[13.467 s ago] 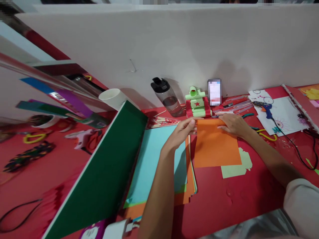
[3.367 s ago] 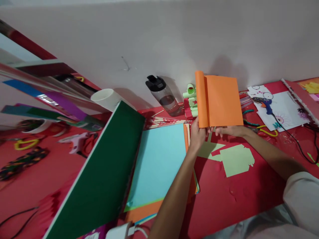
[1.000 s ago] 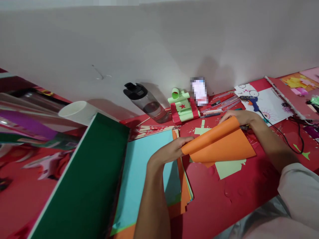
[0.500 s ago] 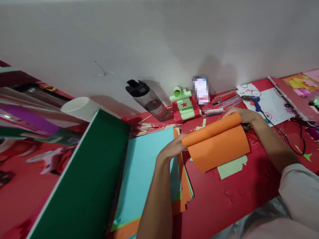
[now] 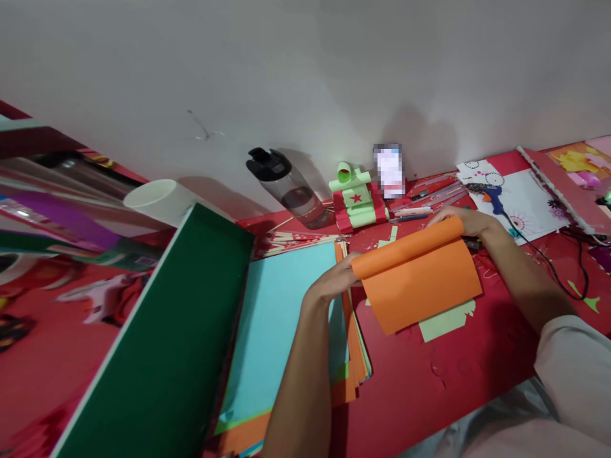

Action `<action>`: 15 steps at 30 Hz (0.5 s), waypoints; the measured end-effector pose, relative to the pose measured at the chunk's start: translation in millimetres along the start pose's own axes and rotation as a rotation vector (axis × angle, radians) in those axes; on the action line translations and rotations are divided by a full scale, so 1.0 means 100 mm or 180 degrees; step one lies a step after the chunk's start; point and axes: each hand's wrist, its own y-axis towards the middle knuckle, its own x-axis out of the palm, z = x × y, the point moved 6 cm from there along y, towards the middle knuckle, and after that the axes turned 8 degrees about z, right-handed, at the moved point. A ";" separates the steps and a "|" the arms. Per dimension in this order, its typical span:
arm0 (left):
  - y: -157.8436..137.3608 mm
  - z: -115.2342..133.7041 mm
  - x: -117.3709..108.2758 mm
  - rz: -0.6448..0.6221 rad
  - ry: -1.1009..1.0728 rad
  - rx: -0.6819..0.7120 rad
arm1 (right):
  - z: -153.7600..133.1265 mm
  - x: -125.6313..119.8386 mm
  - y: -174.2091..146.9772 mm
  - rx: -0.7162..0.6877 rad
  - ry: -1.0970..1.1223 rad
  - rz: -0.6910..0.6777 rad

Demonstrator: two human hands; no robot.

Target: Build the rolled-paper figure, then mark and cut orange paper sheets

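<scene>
Between my hands is a sheet of orange paper (image 5: 427,283), its far edge curled into a roll and its near part hanging flat. My left hand (image 5: 337,277) grips the left end of the roll, with some fingers hidden behind the paper. At the right end, my right hand (image 5: 461,221) holds the roll, its fingertips also partly hidden. Under the sheet lies a torn-edged piece of pale green paper (image 5: 446,322) on the red table (image 5: 405,394). A stack of coloured paper with a light blue sheet (image 5: 281,312) on top lies by my left forearm.
A green board (image 5: 167,343) stands at the left near a white cup (image 5: 155,194). Along the wall are a water bottle (image 5: 291,187), a green and red paper model (image 5: 359,198) and a phone (image 5: 390,172). A blue glue gun (image 5: 494,198) with a black cord lies at the right.
The view has shifted slightly, so things appear a little to the right. Both hands keep their hold on the orange paper, and its roll looks much the same.
</scene>
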 end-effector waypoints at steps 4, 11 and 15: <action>0.04 -0.03 -0.02 0.0140 -0.0032 0.0068 | 0.04 0.00 0.03 0.0019 0.0043 0.0070; 0.12 -0.14 -0.08 0.0398 -0.0046 0.0162 | 0.11 0.08 0.09 0.0081 0.0259 -0.0006; 0.13 -0.16 -0.09 0.0233 0.0068 0.0239 | 0.17 0.11 0.10 0.0246 0.0391 -0.0067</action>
